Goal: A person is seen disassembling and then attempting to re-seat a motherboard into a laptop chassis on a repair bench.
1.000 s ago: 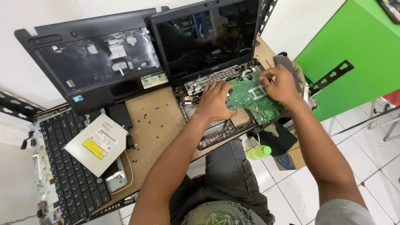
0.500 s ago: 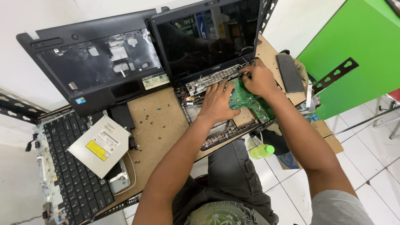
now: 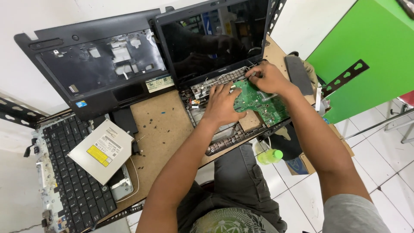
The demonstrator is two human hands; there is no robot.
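A dismantled black laptop (image 3: 215, 39) stands open on the brown work board (image 3: 161, 129), its dark screen upright. A green motherboard (image 3: 258, 103) lies tilted in the laptop's lower shell (image 3: 233, 138). My left hand (image 3: 222, 103) rests flat on the motherboard's left edge. My right hand (image 3: 267, 77) pinches at the board's far corner, close to the hinge and thin cables; what the fingertips grip is hidden.
A removed black palmrest cover (image 3: 95, 64) leans at the far left. A detached keyboard (image 3: 69, 181) lies at the near left with a silver optical drive (image 3: 101, 149) on it. Small screws dot the board. A green panel (image 3: 371, 43) and a green-capped bottle (image 3: 269, 156) are to the right.
My right hand moved left from the motherboard's right side to its far corner by the hinge. The motherboard shifted slightly left with it. My left hand stayed on the board.
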